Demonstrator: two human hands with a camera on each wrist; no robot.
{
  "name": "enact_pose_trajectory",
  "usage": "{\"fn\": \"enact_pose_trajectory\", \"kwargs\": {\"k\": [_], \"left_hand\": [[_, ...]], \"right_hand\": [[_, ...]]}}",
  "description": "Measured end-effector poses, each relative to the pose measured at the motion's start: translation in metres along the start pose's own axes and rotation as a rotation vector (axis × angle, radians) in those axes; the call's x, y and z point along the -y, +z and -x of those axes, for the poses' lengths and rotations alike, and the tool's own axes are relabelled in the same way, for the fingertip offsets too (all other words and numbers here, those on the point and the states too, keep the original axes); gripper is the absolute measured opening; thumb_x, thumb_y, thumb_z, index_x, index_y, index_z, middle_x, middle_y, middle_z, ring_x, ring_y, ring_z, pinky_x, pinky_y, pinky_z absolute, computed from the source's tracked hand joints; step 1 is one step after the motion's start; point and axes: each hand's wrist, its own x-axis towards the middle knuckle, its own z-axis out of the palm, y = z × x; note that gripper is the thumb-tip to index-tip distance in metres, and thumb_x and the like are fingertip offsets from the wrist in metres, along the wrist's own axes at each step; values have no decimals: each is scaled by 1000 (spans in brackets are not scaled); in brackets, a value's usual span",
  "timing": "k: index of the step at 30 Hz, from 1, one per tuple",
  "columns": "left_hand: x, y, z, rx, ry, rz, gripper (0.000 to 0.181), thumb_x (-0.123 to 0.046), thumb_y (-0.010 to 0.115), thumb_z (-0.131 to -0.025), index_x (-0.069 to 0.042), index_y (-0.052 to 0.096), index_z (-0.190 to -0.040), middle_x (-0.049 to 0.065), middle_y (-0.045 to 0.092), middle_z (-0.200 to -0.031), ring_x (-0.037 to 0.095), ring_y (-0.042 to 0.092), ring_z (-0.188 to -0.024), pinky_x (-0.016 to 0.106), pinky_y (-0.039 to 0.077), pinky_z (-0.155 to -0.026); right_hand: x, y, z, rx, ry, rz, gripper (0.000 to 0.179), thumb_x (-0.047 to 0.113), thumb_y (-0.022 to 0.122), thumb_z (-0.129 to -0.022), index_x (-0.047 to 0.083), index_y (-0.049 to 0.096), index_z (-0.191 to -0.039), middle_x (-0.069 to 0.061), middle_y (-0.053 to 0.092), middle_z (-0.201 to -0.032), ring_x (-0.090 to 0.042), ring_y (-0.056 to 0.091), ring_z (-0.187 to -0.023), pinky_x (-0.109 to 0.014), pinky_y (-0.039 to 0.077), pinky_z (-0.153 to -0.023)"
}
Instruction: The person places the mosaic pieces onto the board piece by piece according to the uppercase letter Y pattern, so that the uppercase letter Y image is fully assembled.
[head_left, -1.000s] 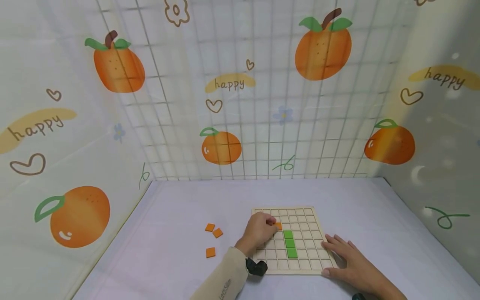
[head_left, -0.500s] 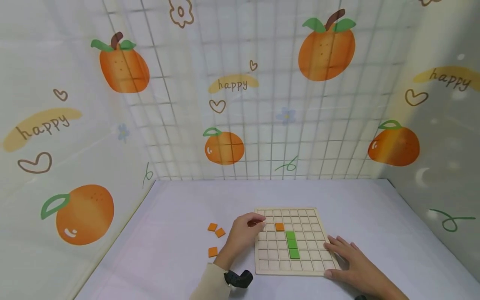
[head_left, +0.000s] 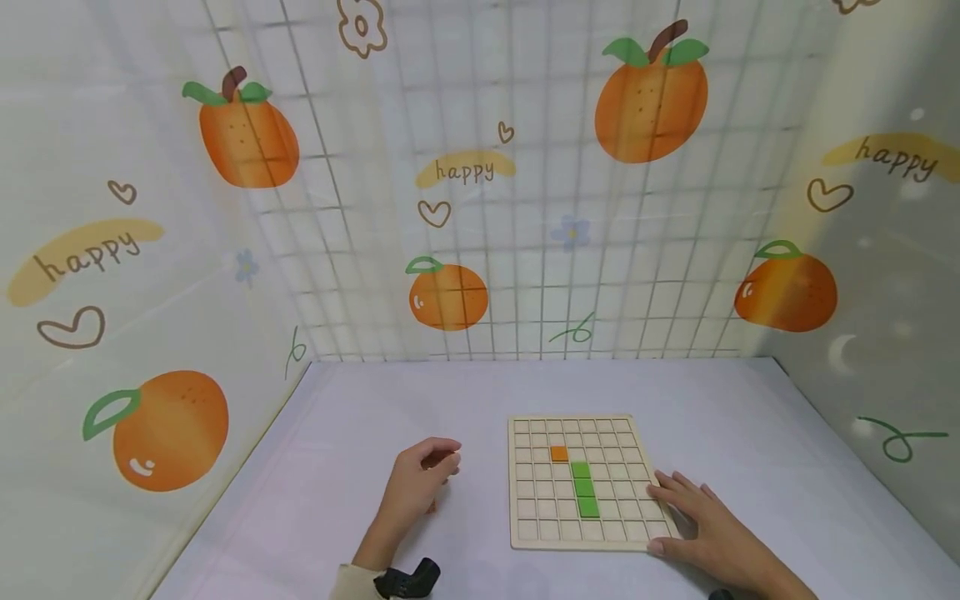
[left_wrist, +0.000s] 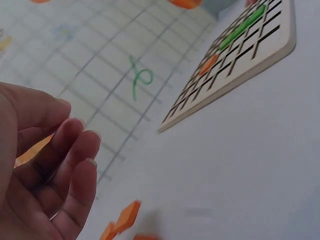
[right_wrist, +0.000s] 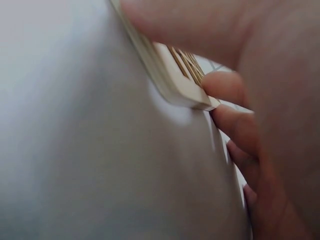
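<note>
Loosely bent fingers of my left hand (head_left: pixel 411 482) hover left of the pale wooden grid board (head_left: pixel 624 490), with nothing visible held. In the left wrist view, several orange square tiles (left_wrist: pixel 128 215) lie below those fingertips; in the head view the hand covers them. One orange tile (head_left: pixel 559 453) sits in a cell toward the board's upper left. Three green tiles (head_left: pixel 582 488) form a column near the middle. My right hand (head_left: pixel 701 521) rests at the board's near right corner, thumb at the near edge and extended fingers along the right side.
A white cloth-covered table (head_left: pixel 360 400) lies under everything. Printed curtains (head_left: pixel 525 275) with oranges and words stand around its back and sides, a wire grid showing through at the back. A black wrist camera (head_left: pixel 408 577) sits on the left wrist.
My left hand has let go of the orange tile, now lying in a board cell, and moved left over the loose orange tiles. My right hand stays at the board's corner.
</note>
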Motion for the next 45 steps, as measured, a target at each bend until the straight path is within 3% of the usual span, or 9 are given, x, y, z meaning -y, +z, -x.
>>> {"fn": "enact_pose_trajectory", "kwargs": {"k": [5, 10, 19, 23, 27, 30, 36, 45], "left_hand": [[8, -26, 4, -65, -92, 35, 23, -14, 69, -95, -3, 71, -114, 15, 71, -101, 22, 66, -87, 31, 56, -72], [15, -42, 3, -102, -150, 11, 23, -15, 68, -96, -4, 71, -116, 11, 71, -104, 21, 67, -87, 30, 56, -73], [36, -56, -1, 49, -227, -23, 23, -20, 71, -94, -7, 71, -113, 7, 69, -103, 21, 64, -90, 33, 54, -79], [38, -62, 2, 156, -203, -122, 22, -24, 73, -92, -11, 73, -110, 2, 69, -103, 20, 61, -94, 33, 52, -81], [37, -67, 4, 269, -139, -238, 23, -27, 76, -89, -15, 73, -109, -3, 69, -102, 18, 60, -96, 36, 49, -84], [36, -68, 5, 324, -112, -265, 26, -26, 79, -86, -16, 73, -109, -2, 67, -101, 18, 59, -96, 37, 48, -85], [36, -67, 8, 352, -76, -313, 25, -21, 80, -84, -17, 72, -107, -1, 63, -101, 19, 56, -94, 38, 46, -83], [34, -64, 9, 322, -24, -351, 16, -15, 80, -84, -15, 75, -99, -2, 61, -99, 17, 56, -90, 33, 47, -78]], "right_hand": [[1, 0, 0, -2, 3, 2, 92, 58, 81, -73, 4, 55, -141, -23, 37, -155, -49, 15, -146, -68, 6, -113], [2, -1, 1, 2, 2, 3, 91, 57, 81, -73, 4, 55, -141, -23, 37, -155, -49, 15, -146, -68, 7, -113], [1, -2, 0, -20, -35, 33, 89, 58, 80, -74, 4, 56, -140, -22, 39, -154, -49, 19, -145, -67, 10, -113], [1, -1, 0, -25, -36, 22, 89, 58, 80, -74, 4, 56, -141, -23, 39, -154, -49, 19, -145, -66, 8, -114], [1, -1, 1, -27, -32, 19, 90, 59, 80, -73, 4, 56, -141, -22, 39, -154, -49, 18, -146, -65, 7, -114], [1, 0, 1, -24, -23, 17, 91, 60, 80, -72, 4, 56, -141, -22, 39, -154, -48, 18, -146, -65, 7, -114], [1, 0, 0, -10, -4, 9, 92, 59, 81, -72, 3, 55, -141, -23, 38, -155, -49, 16, -146, -68, 7, -113], [2, 0, 0, -1, -1, 23, 91, 58, 81, -72, 4, 56, -141, -23, 37, -155, -50, 17, -146, -69, 8, -112]]}}
